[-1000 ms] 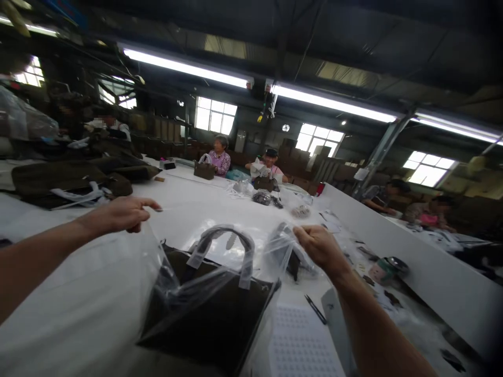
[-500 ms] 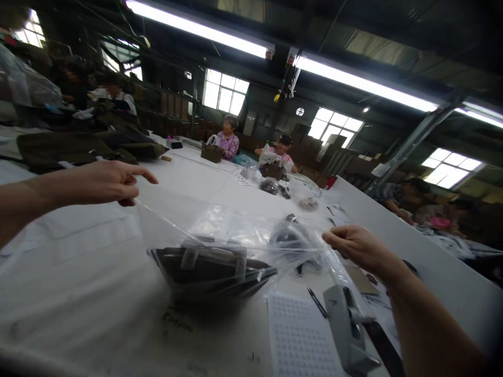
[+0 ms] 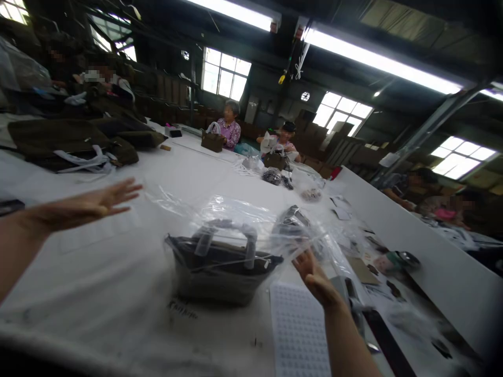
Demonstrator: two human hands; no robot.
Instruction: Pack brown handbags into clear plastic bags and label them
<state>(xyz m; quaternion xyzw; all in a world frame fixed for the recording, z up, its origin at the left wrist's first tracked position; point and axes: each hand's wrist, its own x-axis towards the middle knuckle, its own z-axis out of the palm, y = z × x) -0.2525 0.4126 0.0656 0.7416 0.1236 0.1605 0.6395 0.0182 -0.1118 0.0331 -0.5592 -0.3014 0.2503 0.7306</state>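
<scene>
Bagged dark handbag (image 3: 223, 267) resting mid-surface (image 3: 98, 293) inside its clear plastic bag (image 3: 251, 220), my left hand (image 3: 90, 207) and right hand (image 3: 314, 277) both spread wide and holding nothing: I judge smoothing the film flat before sealing works best.

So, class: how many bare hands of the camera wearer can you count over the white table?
2: the left hand is spread open at left; the right hand is open beside the bagged handbag. None hidden.

L hand (image 3: 94, 203) flat, fingers spread, arm out; R hand (image 3: 314, 275) open, raised.
</scene>
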